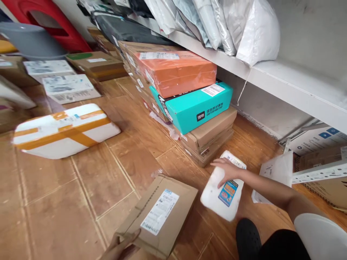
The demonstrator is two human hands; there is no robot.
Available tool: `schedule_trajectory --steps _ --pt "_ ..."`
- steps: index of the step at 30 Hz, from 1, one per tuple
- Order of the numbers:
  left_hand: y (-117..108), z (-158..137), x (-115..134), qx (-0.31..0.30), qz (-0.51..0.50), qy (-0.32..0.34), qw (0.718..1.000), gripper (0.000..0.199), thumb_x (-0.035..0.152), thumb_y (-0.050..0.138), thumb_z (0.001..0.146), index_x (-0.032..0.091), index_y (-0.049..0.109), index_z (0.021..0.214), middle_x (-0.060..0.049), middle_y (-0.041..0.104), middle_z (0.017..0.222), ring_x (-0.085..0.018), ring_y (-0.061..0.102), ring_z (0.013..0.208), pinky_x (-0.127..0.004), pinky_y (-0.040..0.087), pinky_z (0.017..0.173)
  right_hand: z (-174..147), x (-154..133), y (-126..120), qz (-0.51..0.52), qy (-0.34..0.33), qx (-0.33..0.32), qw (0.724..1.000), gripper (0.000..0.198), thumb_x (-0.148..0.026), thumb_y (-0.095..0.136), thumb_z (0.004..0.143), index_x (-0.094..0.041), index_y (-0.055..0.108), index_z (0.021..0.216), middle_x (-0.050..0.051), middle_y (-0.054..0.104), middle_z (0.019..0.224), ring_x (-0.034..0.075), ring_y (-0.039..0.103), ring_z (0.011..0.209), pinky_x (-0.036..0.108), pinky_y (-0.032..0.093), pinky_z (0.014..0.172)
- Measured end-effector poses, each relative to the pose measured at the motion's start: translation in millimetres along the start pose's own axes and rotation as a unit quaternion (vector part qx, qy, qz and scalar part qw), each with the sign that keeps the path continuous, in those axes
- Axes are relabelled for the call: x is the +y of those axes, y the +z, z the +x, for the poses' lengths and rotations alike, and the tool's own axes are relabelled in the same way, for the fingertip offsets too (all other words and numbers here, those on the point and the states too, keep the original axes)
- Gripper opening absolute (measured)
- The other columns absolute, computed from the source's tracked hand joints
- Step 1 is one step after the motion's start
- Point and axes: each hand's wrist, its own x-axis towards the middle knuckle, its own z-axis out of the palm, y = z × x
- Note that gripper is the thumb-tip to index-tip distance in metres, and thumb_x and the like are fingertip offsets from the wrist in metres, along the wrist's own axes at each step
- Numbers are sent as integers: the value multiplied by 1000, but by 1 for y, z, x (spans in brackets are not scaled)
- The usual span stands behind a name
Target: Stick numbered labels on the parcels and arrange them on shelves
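My left hand (123, 247) holds a flat brown cardboard box (180, 202) by its lower left corner, thumb on top. The box carries a white shipping label facing up. To its right, my right hand (227, 171) grips a white package (211, 195) from above, thumb and fingers spread across its width. That package has rounded corners, a blue and orange sticker and a paper label partly behind my hand. Whether it rests on the floor or hangs just above it I cannot tell.
Ahead stands a stack with an orange box (179, 72), a teal box (203, 108) and brown boxes (214, 133). A white parcel with orange tape (65, 131) lies left. A white shelf (292, 86) holds plastic mailers (260, 32). My dark shoe (247, 238) is close.
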Motion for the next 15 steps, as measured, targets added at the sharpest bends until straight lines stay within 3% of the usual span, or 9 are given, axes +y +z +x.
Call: schedule_trajectory --steps 4,6,8,11,13,15 --pt "1 13 8 25 -13 10 1000 48 10 85 64 22 54 100 -3 78 91 -28 75 99 -39 62 93 -16 11 3 39 167 30 985 113 -67 81 61 -24 33 154 18 45 152 39 40 140 55 26 117" --pt "2 14 12 17 -23 0 1000 51 8 86 62 21 56 101 -4 78 92 -28 75 100 -37 62 91 -30 14 10 50 193 14 980 116 -67 80 63 -22 27 156 19 49 148 39 48 134 52 38 110" --pt "1 13 13 -2 -36 0 999 59 7 89 57 21 58 105 -4 78 94 -29 74 103 -36 63 90 -45 9 20 68 185 -16 980 119 -70 79 63 -21 24 156 19 53 143 37 55 127 48 45 104" --pt "-3 10 11 -8 -44 7 999 72 10 93 51 21 60 115 -6 78 98 -31 72 107 -38 62 92 -47 -13 34 79 148 -81 982 98 -73 73 68 -22 43 146 16 64 128 37 61 118 50 46 102" --pt "-6 9 9 -1 -37 11 999 81 16 96 48 20 59 121 -9 77 101 -33 71 109 -39 61 92 -29 -36 45 62 95 -89 990 86 -73 69 71 -21 54 137 19 61 133 41 54 128 57 38 110" --pt "-9 7 11 4 -23 22 999 92 22 99 43 20 58 125 -11 77 105 -34 71 109 -38 61 90 -5 -63 61 83 42 -99 991 100 -72 73 67 -18 45 146 21 42 154 43 33 145 58 25 119"
